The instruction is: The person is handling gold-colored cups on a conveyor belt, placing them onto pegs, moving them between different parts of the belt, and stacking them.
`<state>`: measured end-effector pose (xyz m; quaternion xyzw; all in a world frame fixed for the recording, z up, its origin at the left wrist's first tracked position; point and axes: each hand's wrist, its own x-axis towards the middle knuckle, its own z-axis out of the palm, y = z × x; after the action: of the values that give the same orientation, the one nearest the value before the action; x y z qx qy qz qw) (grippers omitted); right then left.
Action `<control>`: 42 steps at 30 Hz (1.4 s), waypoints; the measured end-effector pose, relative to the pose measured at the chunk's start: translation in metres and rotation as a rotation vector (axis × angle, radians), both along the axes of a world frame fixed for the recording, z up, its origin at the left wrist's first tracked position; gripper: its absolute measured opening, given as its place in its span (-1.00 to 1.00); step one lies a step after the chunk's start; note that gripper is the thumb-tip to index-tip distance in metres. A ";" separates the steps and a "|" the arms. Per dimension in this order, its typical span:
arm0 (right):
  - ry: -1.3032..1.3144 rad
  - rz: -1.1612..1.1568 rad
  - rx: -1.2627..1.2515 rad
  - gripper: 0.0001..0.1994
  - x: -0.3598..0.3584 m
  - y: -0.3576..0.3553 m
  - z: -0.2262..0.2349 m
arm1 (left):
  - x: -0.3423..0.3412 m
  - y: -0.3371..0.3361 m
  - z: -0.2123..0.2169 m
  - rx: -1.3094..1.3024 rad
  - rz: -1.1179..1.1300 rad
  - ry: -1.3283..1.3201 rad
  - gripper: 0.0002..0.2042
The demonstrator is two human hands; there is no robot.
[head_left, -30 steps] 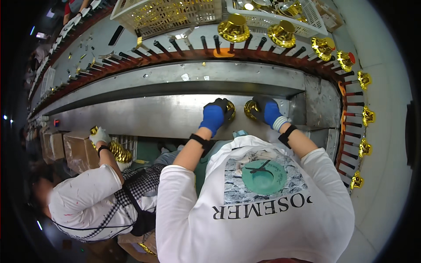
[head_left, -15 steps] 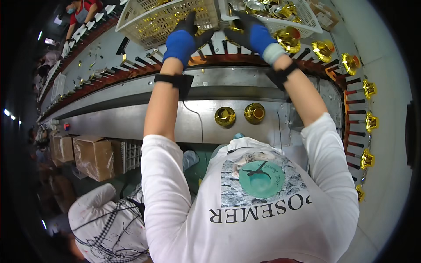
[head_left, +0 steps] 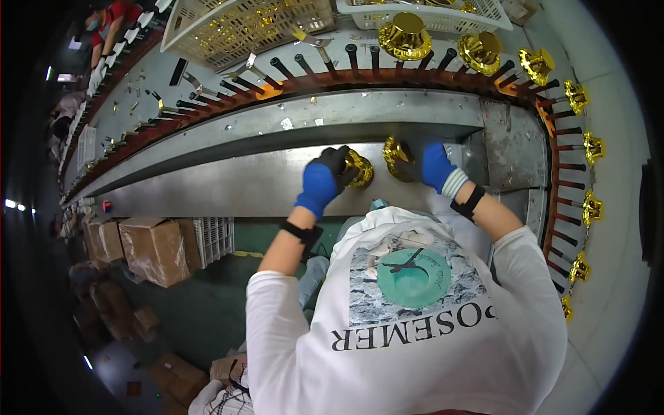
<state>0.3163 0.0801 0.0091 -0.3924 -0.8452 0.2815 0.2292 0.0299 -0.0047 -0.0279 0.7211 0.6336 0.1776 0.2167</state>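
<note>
two shiny gold cap-shaped pieces are held on the grey metal ledge, one in each gloved hand. the left hand, in a blue and black glove, is closed around the left gold piece, which sticks out just beyond its fingertips; the right hand is closed in the same way on the right gold piece, which shows just to the inner side of its fingers. the two pieces are near each other but it cannot be told if they touch. well beyond both hands a curved conveyor with dark pegs is seen. further beyond the right hand, and around to its outer side, many pegs are already loaded with gold pieces, and this loaded row is continued down the right bend. beyond the left hand the pegs are bare. behind the pegs two white wire baskets with more gold parts are placed. it is judged that the loading is only partly done: the pegs on the right hand's side are filled, the long row on the left hand's side is still to be filled, and the two pieces in the hands are not yet put on any peg. far out from the left hand, cardboard boxes are stacked on the floor.
</note>
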 end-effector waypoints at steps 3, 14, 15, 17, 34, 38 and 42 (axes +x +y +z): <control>-0.152 -0.033 -0.028 -0.57 0.004 -0.013 -0.044 | 0.025 0.004 -0.035 -0.190 0.061 0.192 -0.43; 0.115 -0.342 0.884 -0.29 0.025 0.104 0.112 | 0.036 0.141 0.126 0.624 -0.056 0.083 -0.12; 0.135 -0.339 0.973 -0.32 0.022 0.132 0.126 | 0.039 0.160 0.152 0.580 0.016 0.068 -0.14; 0.122 -0.311 0.712 -0.36 0.003 0.166 0.128 | 0.034 0.210 0.180 0.556 0.048 0.116 -0.20; -0.076 -0.053 0.090 -0.43 0.022 0.001 -0.058 | 0.027 0.016 -0.046 -0.076 -0.008 0.237 -0.27; -0.376 -0.101 0.000 -0.36 0.025 -0.014 -0.088 | 0.041 0.027 -0.049 -0.225 0.030 0.329 -0.12; -0.117 -0.196 0.418 -0.29 0.061 0.011 -0.001 | 0.040 0.038 0.010 0.168 -0.084 0.388 -0.10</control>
<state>0.3774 0.0913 0.0082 -0.4323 -0.8548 0.0536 0.2821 0.0698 0.0332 -0.0179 0.7831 0.6158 0.0782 0.0370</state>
